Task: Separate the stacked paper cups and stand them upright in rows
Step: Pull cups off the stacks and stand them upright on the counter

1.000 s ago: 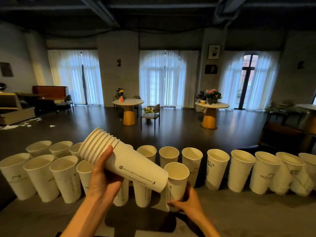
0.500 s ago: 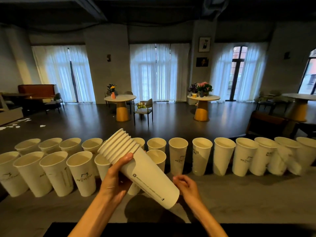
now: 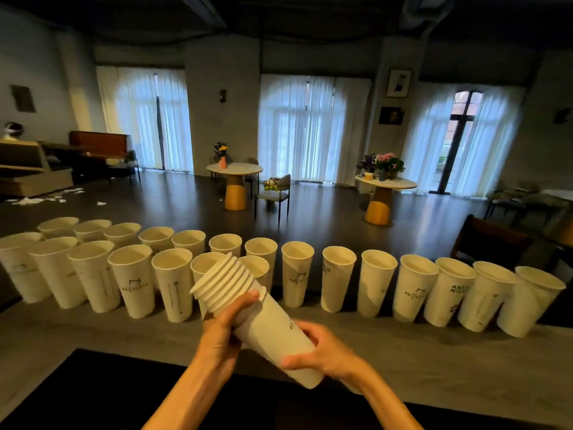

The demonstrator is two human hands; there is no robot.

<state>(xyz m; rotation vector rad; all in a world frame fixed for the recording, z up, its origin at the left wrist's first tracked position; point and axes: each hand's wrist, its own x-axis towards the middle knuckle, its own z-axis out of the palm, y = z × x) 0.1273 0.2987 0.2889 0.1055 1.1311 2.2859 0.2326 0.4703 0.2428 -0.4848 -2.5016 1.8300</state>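
A stack of white paper cups (image 3: 263, 321) lies tilted in front of me, rims pointing up-left, base toward me. My left hand (image 3: 221, 330) grips the stack near the rims, thumb across the outermost cup. My right hand (image 3: 322, 349) wraps the base end of the outermost cup. On the grey counter (image 3: 418, 352) behind the stack, two rows of single cups stand upright: a long back row (image 3: 378, 285) running to the far right and a shorter front row (image 3: 133, 280) at the left.
The counter's near edge borders a black surface (image 3: 102, 383) below my arms. Beyond the counter lies an open room with round tables (image 3: 234, 170), a chair (image 3: 276, 193) and curtained windows. The rightmost cups (image 3: 527, 302) lean against each other.
My right hand let go of a cup it had set in the front row and came back to grip the stack's base. The stack dropped lower and nearer to me.
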